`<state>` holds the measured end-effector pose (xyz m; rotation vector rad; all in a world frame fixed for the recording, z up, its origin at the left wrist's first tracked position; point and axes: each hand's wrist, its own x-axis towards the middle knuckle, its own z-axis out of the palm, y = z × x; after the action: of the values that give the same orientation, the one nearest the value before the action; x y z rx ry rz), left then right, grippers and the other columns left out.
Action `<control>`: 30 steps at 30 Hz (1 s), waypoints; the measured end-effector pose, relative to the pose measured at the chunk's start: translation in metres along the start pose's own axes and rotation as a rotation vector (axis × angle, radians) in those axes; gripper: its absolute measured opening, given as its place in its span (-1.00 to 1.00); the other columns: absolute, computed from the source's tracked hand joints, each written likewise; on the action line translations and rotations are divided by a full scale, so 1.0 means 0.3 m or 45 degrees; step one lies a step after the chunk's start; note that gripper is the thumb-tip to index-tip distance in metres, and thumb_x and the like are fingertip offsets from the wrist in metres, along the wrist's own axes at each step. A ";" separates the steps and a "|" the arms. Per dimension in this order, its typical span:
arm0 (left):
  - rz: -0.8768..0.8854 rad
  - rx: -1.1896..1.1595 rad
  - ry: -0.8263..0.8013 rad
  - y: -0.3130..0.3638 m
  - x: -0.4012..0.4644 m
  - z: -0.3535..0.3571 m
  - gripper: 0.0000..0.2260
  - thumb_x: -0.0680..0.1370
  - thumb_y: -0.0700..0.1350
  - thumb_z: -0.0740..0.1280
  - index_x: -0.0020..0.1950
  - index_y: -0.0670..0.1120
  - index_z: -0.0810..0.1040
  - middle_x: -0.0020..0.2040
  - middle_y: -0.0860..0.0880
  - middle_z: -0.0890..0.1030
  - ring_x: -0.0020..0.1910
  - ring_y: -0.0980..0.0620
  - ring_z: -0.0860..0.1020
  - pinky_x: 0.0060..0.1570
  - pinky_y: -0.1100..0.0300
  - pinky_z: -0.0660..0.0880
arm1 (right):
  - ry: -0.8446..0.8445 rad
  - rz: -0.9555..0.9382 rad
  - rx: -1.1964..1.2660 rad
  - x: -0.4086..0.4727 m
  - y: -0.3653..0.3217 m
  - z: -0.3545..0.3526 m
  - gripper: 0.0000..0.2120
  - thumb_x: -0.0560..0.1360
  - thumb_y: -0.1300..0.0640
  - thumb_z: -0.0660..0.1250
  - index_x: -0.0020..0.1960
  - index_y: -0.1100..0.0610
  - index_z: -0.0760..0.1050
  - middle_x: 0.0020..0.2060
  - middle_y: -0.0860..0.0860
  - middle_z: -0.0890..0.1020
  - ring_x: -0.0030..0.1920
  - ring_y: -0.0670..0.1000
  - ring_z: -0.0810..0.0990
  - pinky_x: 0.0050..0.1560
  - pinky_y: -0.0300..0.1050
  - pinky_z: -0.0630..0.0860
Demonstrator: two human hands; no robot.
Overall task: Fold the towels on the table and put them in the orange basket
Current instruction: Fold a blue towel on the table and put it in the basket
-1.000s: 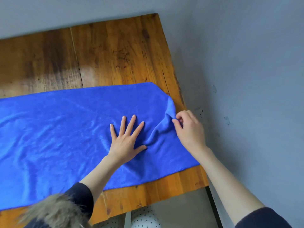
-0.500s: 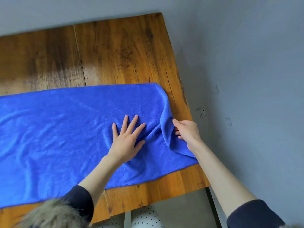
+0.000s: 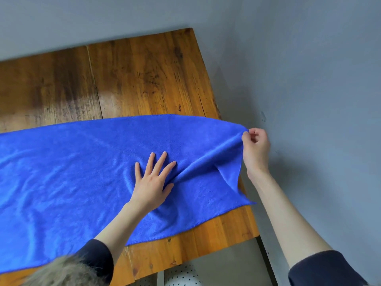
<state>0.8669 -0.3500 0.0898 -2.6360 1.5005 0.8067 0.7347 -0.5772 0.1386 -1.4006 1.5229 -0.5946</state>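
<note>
A plain room, likely a home: a worn plank wooden surface pushed into a corner of bare grey painted walls (scuffed at 3 o'clock).

Blue towel, plush and long, spread lengthwise across the wooden table, its left part running out of view. Its far right corner is lifted beyond the table's right edge, with taut creases fanning back toward the middle; the near right corner lies flat by the table's front edge.
</note>
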 end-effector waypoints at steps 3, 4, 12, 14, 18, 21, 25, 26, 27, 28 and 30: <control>-0.017 0.001 -0.001 0.013 -0.001 -0.009 -0.50 0.57 0.11 0.18 0.49 0.11 0.16 0.56 0.06 -0.06 0.53 -0.10 -0.14 0.37 -0.32 -0.08 | -0.117 0.019 -0.064 0.003 0.008 0.003 -0.94 0.53 0.21 0.25 -0.04 0.08 0.47 -0.23 -0.11 0.53 -0.22 -0.14 0.49 -0.24 -0.44 0.38; -0.029 -0.008 0.017 0.020 0.001 -0.015 -0.53 0.57 0.10 0.18 0.47 0.10 0.20 0.55 0.06 -0.01 0.53 -0.09 -0.11 0.37 -0.31 -0.06 | -0.149 -0.007 -0.088 -0.008 0.006 0.009 -0.92 0.52 0.22 0.26 -0.03 0.08 0.50 -0.23 -0.12 0.54 -0.19 -0.13 0.51 -0.20 -0.41 0.39; -0.332 -0.767 0.217 0.070 0.074 -0.139 -0.79 0.59 -0.10 0.20 0.11 -0.08 0.59 0.08 -0.03 0.58 0.15 -0.05 0.43 0.14 0.12 0.31 | -0.980 -0.553 -0.547 -0.225 -0.011 0.110 -0.74 0.55 0.23 0.23 0.20 0.16 0.55 0.15 0.00 0.60 0.19 -0.07 0.51 0.24 -0.30 0.35; -0.405 -0.941 0.163 0.075 0.090 -0.166 -0.79 0.59 -0.10 0.19 0.05 -0.11 0.59 -0.05 -0.01 0.58 -0.02 0.00 0.49 -0.02 0.21 0.34 | -1.121 -0.690 -0.850 -0.237 0.029 0.102 -0.70 0.58 0.19 0.18 0.29 0.15 0.48 0.30 0.00 0.51 0.36 -0.03 0.37 0.41 -0.15 0.14; -0.504 -1.032 0.025 0.117 0.156 -0.183 -0.73 0.55 0.10 0.25 0.06 -0.07 0.53 -0.08 0.02 0.57 0.07 -0.04 0.51 -0.03 0.16 0.37 | -0.833 -0.749 -1.000 -0.230 0.086 0.041 -0.68 0.55 0.10 0.25 0.28 0.14 0.45 0.24 0.00 0.50 0.28 0.04 0.41 0.29 -0.10 0.29; -0.595 -1.049 0.075 0.166 0.212 -0.186 -0.68 0.50 0.06 0.33 0.14 -0.11 0.48 -0.10 0.00 0.58 0.02 -0.02 0.48 0.00 0.13 0.42 | -0.663 -0.618 -1.207 -0.211 0.125 -0.011 -0.56 0.51 -0.02 0.31 0.33 0.09 0.35 0.22 -0.01 0.43 0.22 0.04 0.40 0.16 -0.07 0.36; -0.879 -1.473 0.186 0.161 0.243 -0.190 -0.83 0.49 -0.18 0.32 -0.28 -0.14 0.42 -0.31 -0.10 0.51 -0.21 -0.12 0.53 -0.07 0.04 0.57 | -0.516 -0.460 -1.457 -0.211 0.170 -0.056 -0.47 0.47 -0.09 0.35 0.32 0.09 0.26 0.21 0.05 0.42 0.19 0.08 0.45 0.08 -0.05 0.42; -0.940 -1.659 0.203 0.153 0.242 -0.191 -0.82 0.50 -0.22 0.31 -0.28 -0.14 0.39 -0.31 -0.10 0.46 -0.28 -0.09 0.48 -0.14 0.09 0.58 | -0.485 -0.445 -1.484 -0.219 0.181 -0.063 -0.46 0.46 -0.08 0.36 0.32 0.09 0.24 0.21 0.06 0.42 0.18 0.09 0.46 0.05 -0.04 0.44; -0.974 -1.843 0.218 0.146 0.240 -0.196 -0.84 0.52 -0.26 0.29 -0.24 -0.15 0.39 -0.30 -0.09 0.43 -0.33 -0.04 0.45 -0.20 0.15 0.59 | -0.462 -0.437 -1.498 -0.228 0.191 -0.068 -0.45 0.46 -0.07 0.36 0.32 0.10 0.22 0.20 0.07 0.42 0.16 0.09 0.47 0.02 -0.04 0.46; -0.982 -2.004 0.226 0.138 0.235 -0.205 -0.86 0.53 -0.29 0.28 -0.21 -0.16 0.39 -0.28 -0.09 0.42 -0.35 0.00 0.44 -0.25 0.19 0.60 | -0.449 -0.427 -1.500 -0.238 0.199 -0.070 -0.44 0.46 -0.05 0.36 0.32 0.11 0.20 0.20 0.07 0.41 0.15 0.09 0.47 -0.01 -0.05 0.46; -0.941 -2.235 0.215 0.121 0.222 -0.226 -0.89 0.55 -0.33 0.23 -0.15 -0.18 0.40 -0.27 -0.09 0.45 -0.38 0.04 0.52 -0.30 0.21 0.60 | -0.455 -0.397 -1.484 -0.261 0.208 -0.067 -0.44 0.46 -0.04 0.37 0.32 0.12 0.19 0.19 0.08 0.40 0.14 0.10 0.47 -0.06 -0.06 0.47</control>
<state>0.8943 -0.4400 0.1285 -3.5331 -0.9822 2.4041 0.6789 -0.4941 0.1189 -2.4645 1.3670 0.4888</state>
